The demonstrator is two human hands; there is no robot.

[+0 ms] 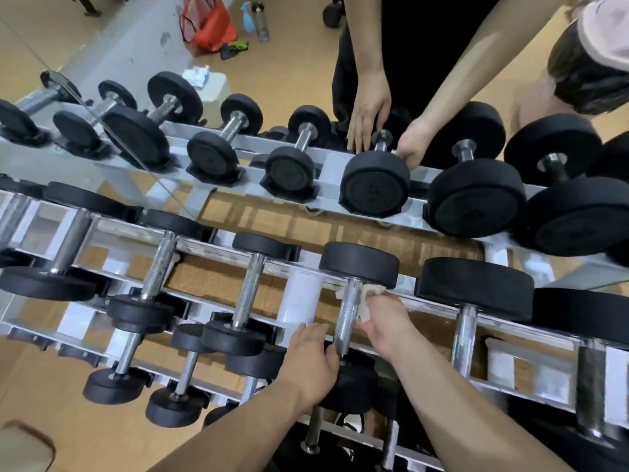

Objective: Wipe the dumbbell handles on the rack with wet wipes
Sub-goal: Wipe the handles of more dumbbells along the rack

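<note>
A black dumbbell with a knurled steel handle (348, 311) lies across the top tier of the grey rack (211, 248). My right hand (386, 323) pinches a white wet wipe (366, 303) against the right side of that handle, just below its far head (360, 264). My left hand (311, 362) grips the near black head (354, 386) of the same dumbbell, thumb beside the handle's lower end. The wall mirror behind the rack reflects both hands, the dumbbells and my body.
More dumbbells lie left (250, 294) and right (466, 321) of this one, and smaller ones on the lower tier (122, 366). The mirror reflection (374, 185) fills the upper half. A red bag (209, 25) and spray bottle (247, 15) appear on the wooden floor.
</note>
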